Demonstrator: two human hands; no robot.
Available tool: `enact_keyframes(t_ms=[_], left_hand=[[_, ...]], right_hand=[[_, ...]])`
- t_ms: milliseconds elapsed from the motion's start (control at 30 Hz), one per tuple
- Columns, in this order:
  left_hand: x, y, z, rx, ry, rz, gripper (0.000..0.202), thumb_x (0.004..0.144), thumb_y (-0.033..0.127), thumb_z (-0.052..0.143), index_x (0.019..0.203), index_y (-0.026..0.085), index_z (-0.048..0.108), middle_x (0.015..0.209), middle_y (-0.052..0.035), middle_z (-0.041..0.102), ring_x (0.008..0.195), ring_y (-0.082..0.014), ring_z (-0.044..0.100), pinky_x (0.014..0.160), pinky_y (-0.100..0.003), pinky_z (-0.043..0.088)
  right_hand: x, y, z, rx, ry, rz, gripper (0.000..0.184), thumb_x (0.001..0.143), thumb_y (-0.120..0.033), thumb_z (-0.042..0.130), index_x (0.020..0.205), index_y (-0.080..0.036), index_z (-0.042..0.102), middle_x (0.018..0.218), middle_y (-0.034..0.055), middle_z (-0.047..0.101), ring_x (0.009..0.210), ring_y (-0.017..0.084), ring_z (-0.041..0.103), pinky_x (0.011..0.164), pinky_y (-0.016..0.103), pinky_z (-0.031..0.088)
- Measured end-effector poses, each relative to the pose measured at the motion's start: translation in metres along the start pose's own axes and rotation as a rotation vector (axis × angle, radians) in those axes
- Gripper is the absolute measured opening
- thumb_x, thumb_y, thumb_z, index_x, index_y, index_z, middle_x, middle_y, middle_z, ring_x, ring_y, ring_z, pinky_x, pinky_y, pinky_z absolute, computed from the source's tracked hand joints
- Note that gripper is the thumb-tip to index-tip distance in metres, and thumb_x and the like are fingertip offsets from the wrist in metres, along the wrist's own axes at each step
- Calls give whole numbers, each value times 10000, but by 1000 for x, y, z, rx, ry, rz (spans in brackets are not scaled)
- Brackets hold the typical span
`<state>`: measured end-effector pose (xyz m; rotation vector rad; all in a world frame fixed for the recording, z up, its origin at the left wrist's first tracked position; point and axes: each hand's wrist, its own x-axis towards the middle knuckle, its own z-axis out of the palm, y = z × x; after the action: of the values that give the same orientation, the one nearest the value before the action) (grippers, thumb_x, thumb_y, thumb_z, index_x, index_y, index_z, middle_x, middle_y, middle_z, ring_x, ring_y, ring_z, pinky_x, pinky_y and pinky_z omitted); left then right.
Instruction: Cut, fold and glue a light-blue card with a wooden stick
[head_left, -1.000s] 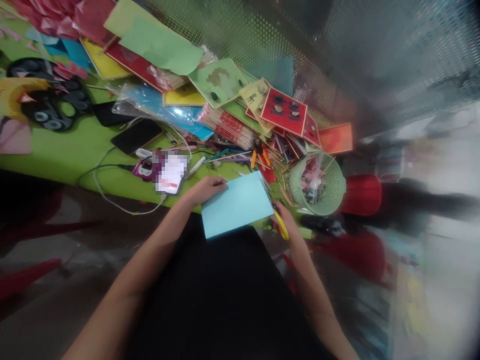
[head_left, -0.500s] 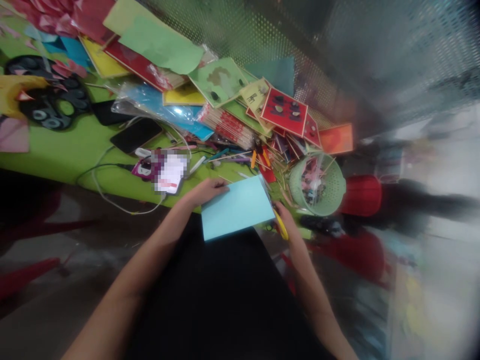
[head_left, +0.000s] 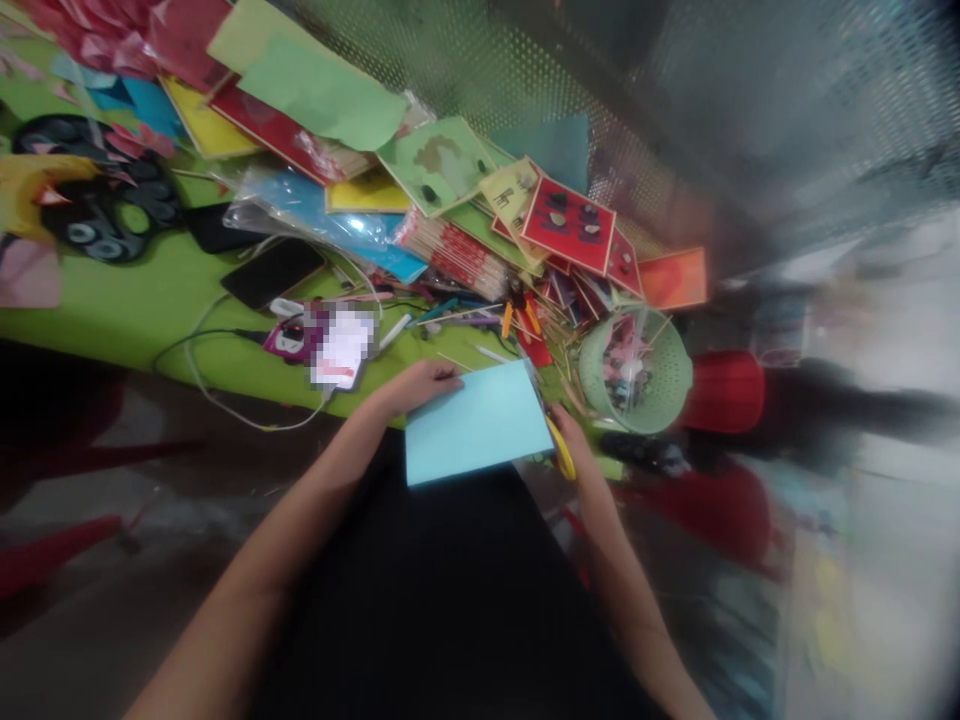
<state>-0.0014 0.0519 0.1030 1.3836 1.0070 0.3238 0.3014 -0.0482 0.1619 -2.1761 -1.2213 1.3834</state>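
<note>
Two hands: apart, at opposite ends of one sheet (head_left: pixel 476 425).
Left hand (head_left: pixel 424 388): clamped on the sheet's far edge, towards its left corner.
Right hand (head_left: pixel 568 428): closed round yellow-handled scissors (head_left: pixel 562 452) at the sheet's right edge; how far the blades are spread, I cannot tell.
Sheet: pale blue, held over the desk's near edge and the person's lap.
Desk (head_left: pixel 172 262): green top, crowded along its far edge.
Lit phone (head_left: pixel 346 345): near the desk's near edge, left of the sheet, a white cable at its lower end.
Dark phone (head_left: pixel 274 272): lying farther in from that edge.
Skewers (head_left: pixel 454 252): bundled, beyond the sheet, towards the far edge.
Red card (head_left: pixel 570 225): by the far edge, right of the skewers.
Basket (head_left: pixel 679 378): pale green, at the desk's right end, scraps inside.
</note>
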Motion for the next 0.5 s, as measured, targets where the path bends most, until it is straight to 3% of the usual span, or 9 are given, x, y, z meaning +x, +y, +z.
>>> enact_keyframes(t_ms=[167,333,500], left_hand=[[0,1,1,-19,-6,1,327,876,488,552,890,191,687,814,-20,698,717,-161,601,670,-286,466],[2,-2,1,-25,-5,-21,329,878,486,554,910,189,693,814,-23,702,706,-161,610,669,-289,469],[6,-11,-1,44,36,-68,327,878,477,538,927,197,700,828,-24,723,726,-178,640,681,-290,489]], right_hand=[[0,-8,-1,21,5,42,408,801,-383,557,1163,-224,658,708,-8,651,555,146,565,458,219,421],[-1,-13,4,68,26,64,386,820,-444,574,1124,-217,646,609,-47,582,456,125,489,401,215,366],[6,-4,4,98,26,42,454,761,-536,701,1075,-217,621,581,-80,537,378,91,417,354,211,333]])
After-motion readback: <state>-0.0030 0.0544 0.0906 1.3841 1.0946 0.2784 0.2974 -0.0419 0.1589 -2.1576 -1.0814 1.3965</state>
